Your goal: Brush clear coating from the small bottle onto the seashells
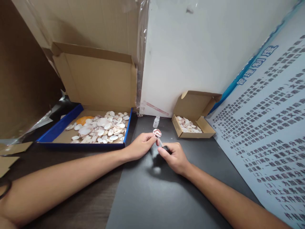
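Between its fingertips, my left hand [143,144] pinches a small seashell [157,132] with a reddish-brown and white pattern. My right hand [175,157] is closed around the dark cap of a brush [160,142], whose pale thin stem points up at the shell. Stem and shell meet or nearly meet; I cannot tell whether they touch. Just behind the shell stands a small clear bottle [156,122], upright and without its cap.
A blue-edged cardboard box [82,145] at the left holds many pale shells [105,127] and something orange [84,120]. A smaller open cardboard box [197,135] with shells stands at the right. Cardboard and a white panel [186,57] rise behind; a printed sign [264,111] slopes along the right.
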`<control>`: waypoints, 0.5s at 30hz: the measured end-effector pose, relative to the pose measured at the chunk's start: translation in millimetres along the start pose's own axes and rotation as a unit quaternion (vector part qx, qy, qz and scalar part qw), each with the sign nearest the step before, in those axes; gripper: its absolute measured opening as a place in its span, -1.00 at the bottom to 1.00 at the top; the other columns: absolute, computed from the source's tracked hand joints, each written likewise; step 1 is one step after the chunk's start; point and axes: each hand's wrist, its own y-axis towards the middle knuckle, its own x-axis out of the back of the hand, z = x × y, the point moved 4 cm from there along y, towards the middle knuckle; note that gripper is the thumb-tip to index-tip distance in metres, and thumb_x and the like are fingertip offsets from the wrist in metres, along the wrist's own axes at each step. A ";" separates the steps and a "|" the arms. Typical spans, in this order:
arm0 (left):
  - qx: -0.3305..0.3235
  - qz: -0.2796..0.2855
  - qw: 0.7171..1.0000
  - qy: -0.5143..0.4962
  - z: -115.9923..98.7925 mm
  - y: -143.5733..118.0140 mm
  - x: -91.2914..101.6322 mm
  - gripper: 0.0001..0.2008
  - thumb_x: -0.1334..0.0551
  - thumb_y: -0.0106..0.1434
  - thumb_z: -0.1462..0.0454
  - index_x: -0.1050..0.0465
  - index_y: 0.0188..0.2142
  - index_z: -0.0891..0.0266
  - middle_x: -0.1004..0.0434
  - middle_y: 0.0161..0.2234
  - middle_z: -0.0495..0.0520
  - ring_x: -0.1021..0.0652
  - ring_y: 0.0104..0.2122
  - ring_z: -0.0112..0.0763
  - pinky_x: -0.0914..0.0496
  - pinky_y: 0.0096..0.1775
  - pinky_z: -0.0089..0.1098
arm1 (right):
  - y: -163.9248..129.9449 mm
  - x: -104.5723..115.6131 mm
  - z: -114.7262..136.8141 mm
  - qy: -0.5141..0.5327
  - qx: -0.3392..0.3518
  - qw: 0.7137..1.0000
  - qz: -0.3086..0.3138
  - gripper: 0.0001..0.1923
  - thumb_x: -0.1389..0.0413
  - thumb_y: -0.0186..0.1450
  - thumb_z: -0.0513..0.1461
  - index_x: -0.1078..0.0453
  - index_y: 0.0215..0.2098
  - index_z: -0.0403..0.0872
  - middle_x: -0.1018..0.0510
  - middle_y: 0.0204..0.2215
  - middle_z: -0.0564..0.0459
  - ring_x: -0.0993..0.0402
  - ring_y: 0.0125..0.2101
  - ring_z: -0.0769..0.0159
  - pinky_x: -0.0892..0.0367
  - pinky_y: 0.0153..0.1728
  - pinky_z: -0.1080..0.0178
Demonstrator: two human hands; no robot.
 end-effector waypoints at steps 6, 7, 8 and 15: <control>0.003 -0.003 1.000 0.009 0.3 0.1 0.2 -0.66 -0.01 0.31 0.13 -0.38 -0.46 0.27 -0.16 -0.60 -0.12 -0.22 -0.53 -0.48 -0.16 -0.44 -0.47 | 0.6 0.9 0.3 -0.007 0.004 1.000 -0.017 -0.52 0.00 0.30 -0.03 0.07 -0.64 -0.04 0.02 -0.66 0.21 0.10 -0.61 0.49 0.09 -0.57 0.34; 0.000 -0.001 1.000 0.011 0.1 0.2 0.0 -0.66 -0.01 0.31 0.13 -0.39 -0.46 0.27 -0.17 -0.60 -0.11 -0.22 -0.53 -0.48 -0.15 -0.44 -0.46 | 0.7 -0.1 0.5 -0.006 0.007 1.000 -0.003 -0.51 0.00 0.30 -0.03 0.07 -0.65 -0.04 0.02 -0.67 0.21 0.11 -0.61 0.49 0.10 -0.57 0.34; -0.002 -0.001 1.000 0.011 -0.1 0.2 0.0 -0.66 -0.01 0.31 0.13 -0.38 -0.46 0.27 -0.17 -0.60 -0.11 -0.22 -0.53 -0.48 -0.15 -0.45 -0.46 | 0.7 -0.1 0.3 -0.006 0.005 1.000 -0.003 -0.51 0.00 0.31 -0.03 0.07 -0.64 -0.04 0.02 -0.66 0.21 0.10 -0.61 0.49 0.10 -0.57 0.34; 0.007 -0.001 1.000 0.009 1.2 0.3 0.0 -0.67 -0.01 0.31 0.14 -0.38 -0.46 0.27 -0.13 -0.62 -0.13 -0.20 -0.56 -0.49 -0.15 -0.46 -0.47 | 0.1 1.9 1.1 -0.016 0.008 1.000 -0.020 -0.52 -0.01 0.30 -0.04 0.06 -0.64 -0.04 0.00 -0.67 0.21 0.09 -0.61 0.48 0.09 -0.57 0.34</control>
